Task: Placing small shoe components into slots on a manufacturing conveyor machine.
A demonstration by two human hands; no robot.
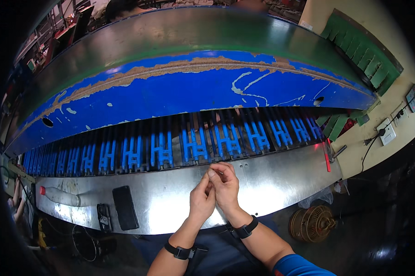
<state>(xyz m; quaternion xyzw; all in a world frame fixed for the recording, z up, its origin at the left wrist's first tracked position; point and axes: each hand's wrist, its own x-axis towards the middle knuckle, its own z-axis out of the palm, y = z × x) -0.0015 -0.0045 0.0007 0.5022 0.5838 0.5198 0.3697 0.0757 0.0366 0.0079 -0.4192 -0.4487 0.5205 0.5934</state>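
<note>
My left hand (202, 200) and my right hand (226, 187) meet above the metal ledge (258, 184), at its middle. Both have their fingers curled in and the tips pressed together. Anything pinched between them is hidden or too small to make out. Just beyond my fingertips stands a long row of blue forked metal pieces (196, 145), under a blue panel with chipped paint (170, 87). Each wrist wears a black strap.
On the ledge's left lie a clear bottle with a red cap (62, 197), a black phone (125, 208) and a small black device (104, 217). A red-handled tool (328, 156) rests at the right end. Below it sits a round ribbed brown object (311, 224). A wall socket (386, 131) is at right.
</note>
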